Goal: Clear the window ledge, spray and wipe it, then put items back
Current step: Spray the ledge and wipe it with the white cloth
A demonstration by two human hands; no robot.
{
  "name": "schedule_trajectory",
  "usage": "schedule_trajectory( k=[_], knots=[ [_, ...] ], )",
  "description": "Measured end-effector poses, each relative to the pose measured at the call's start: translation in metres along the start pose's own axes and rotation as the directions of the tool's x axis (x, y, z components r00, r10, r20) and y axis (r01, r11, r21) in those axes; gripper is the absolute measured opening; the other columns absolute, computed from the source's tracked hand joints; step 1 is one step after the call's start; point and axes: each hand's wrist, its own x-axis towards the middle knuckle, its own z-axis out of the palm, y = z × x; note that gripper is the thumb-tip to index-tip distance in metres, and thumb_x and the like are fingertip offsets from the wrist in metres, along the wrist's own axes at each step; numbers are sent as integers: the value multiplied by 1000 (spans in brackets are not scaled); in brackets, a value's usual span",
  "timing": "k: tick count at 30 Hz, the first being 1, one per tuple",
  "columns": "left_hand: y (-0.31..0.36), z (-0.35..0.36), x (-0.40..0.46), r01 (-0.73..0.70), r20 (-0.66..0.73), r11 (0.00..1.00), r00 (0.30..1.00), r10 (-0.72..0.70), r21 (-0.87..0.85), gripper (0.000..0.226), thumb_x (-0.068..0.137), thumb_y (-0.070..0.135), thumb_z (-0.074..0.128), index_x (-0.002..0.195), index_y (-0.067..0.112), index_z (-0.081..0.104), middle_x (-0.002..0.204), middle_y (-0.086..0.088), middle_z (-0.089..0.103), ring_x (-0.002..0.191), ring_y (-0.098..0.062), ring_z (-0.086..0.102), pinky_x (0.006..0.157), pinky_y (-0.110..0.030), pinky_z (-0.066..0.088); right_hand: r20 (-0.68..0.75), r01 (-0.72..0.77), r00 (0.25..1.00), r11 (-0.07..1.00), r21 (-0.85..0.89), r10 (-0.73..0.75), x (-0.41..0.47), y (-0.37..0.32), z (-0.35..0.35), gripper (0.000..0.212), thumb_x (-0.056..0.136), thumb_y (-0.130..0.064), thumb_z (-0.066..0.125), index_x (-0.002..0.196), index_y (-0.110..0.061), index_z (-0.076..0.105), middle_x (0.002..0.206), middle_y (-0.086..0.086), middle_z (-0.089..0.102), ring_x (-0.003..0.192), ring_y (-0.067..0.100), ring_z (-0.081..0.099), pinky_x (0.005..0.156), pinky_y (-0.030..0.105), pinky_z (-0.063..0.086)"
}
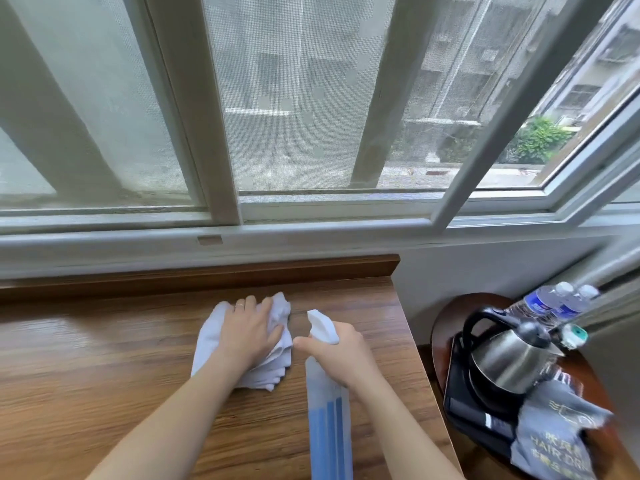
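A wooden window ledge runs under the sliding window. My left hand presses flat on a crumpled white cloth lying on the wood near the middle. Just to its right, my right hand grips the neck of a spray bottle with blue liquid. Its white nozzle points forward toward the back of the ledge. The bottle's lower part runs off the bottom of the view.
A raised wooden strip backs the ledge below the window frame. To the right, lower down, a round dark table holds a steel kettle on a black tray, two water bottles and a grey hair-dryer bag.
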Motion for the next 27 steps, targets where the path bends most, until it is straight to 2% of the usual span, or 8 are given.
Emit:
schedule_trajectory(
  k=[2,4,8,13,16,21,27],
  knots=[
    [4,4,-18,-3,7,1000,1000,3,-24,51,78,56,46,101,14,64,81,-13,59,70,-33,57,62,-37,44,-1,3,1000,1000,-8,-3,-1,1,-1,34,75,-48,71,75,-16,60,65,-9,54,63,9,48,61,29,37],
    [9,9,-38,-9,-17,999,1000,9,-34,49,76,57,47,99,16,63,80,-10,57,69,-32,56,62,-37,43,4,-2,1000,1000,-8,2,-1,3,-1,36,74,-49,71,76,-14,62,65,-9,56,64,10,50,62,30,38],
    [13,14,-59,-17,-94,998,996,12,-55,47,78,57,47,98,17,62,79,-8,57,67,-30,57,61,-37,45,29,-15,999,1000,-15,16,0,7,1,30,69,-54,70,69,-25,59,64,-9,57,64,10,52,63,30,39],
    [7,15,-40,-62,-157,997,986,55,-45,47,79,59,45,94,18,61,79,-7,57,66,-30,58,58,-38,41,41,-7,999,1000,-7,7,1,11,-1,35,70,-52,69,71,-18,58,66,-9,56,65,9,51,64,31,39],
    [2,13,-20,-52,-136,998,990,47,-33,50,80,58,42,94,16,64,80,-9,59,68,-31,59,59,-39,42,47,-4,999,1000,-14,4,1,12,-2,32,73,-50,70,64,-25,52,61,-12,53,62,8,48,63,30,37],
    [-3,8,19,17,-65,1000,998,-17,-3,57,82,59,37,98,12,65,82,-14,62,71,-35,60,60,-43,46,65,16,998,999,-47,-13,-1,16,-3,32,75,-51,70,68,-25,52,62,-11,52,62,6,47,62,28,37],
    [1,6,32,69,-26,997,997,-68,44,49,85,55,52,99,10,64,83,-18,62,73,-37,59,64,-45,45,47,9,999,998,-60,-6,-7,21,-10,34,76,-52,71,69,-25,51,65,-9,49,61,6,45,61,28,35]
  ],
)
